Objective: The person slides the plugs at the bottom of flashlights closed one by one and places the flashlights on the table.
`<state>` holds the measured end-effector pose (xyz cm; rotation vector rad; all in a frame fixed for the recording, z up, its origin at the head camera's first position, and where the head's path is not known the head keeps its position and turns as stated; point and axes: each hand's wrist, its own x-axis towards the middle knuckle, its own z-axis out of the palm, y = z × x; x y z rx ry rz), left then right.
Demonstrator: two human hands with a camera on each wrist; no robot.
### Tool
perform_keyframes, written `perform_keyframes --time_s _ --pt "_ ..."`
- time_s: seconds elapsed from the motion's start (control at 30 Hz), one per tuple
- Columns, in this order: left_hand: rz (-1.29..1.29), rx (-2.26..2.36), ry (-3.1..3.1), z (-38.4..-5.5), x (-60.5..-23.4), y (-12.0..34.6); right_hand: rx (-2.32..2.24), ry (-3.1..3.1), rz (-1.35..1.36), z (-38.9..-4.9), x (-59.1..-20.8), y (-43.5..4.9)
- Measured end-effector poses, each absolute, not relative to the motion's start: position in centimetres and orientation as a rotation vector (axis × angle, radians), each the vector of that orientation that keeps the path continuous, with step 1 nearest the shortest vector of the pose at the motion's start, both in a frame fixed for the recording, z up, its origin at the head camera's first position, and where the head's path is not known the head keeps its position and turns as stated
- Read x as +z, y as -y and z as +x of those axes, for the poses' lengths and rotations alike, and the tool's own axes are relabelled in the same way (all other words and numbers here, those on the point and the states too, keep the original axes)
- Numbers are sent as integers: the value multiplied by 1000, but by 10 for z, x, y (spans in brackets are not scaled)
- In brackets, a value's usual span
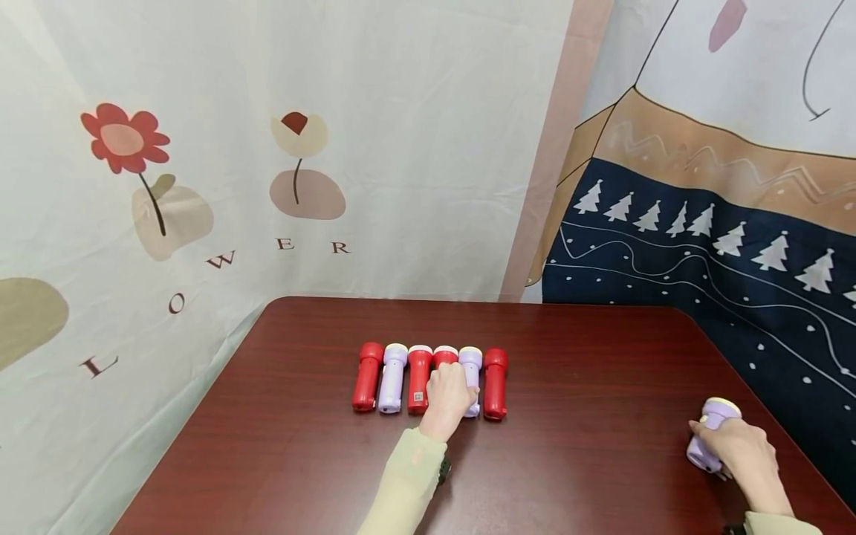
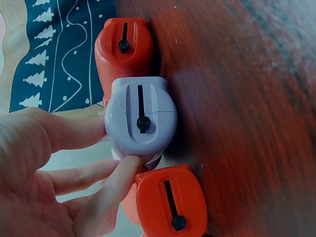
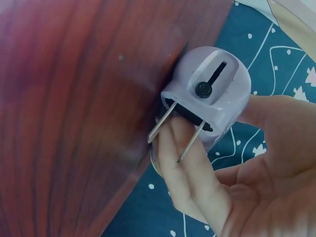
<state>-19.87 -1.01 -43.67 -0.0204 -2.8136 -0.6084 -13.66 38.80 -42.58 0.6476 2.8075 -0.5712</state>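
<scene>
Several red and lavender flashlights lie side by side in a row on the table. My left hand (image 1: 449, 392) reaches over the row's right part and pinches a lavender flashlight (image 2: 158, 106) between thumb and fingers. On either side of it are a red flashlight (image 2: 131, 54) and another red flashlight (image 2: 185, 195); black slide switches show on their ends. Far to the right, my right hand (image 1: 745, 453) grips a second lavender flashlight (image 1: 702, 449) by its body. Two metal plug prongs (image 3: 163, 122) stick out from its end in the right wrist view, beside the fingers.
The dark red-brown wooden table (image 1: 588, 371) has its right edge close to my right hand. A pale curtain (image 1: 414, 111) with printed flowers hangs behind, and a dark blue cloth (image 1: 669, 275) with white trees hangs at the right.
</scene>
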Motion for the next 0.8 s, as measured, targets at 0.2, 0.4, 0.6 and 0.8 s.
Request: perform_keyframes --time_s 0.2,0.4,0.6,0.8 --pt "-21 -610 2820 -199 -438 10 -571 -2854 584 -138 -427 -389" --pt "-32 -593 2804 -199 -438 11 -582 -2898 547 -141 -425 -384" --pt "-31 -605 2806 -199 -438 11 -589 -2954 534 -146 -421 -374" --pt "-29 -591 2793 -198 -439 11 -626 -3007 517 -152 -419 -360"
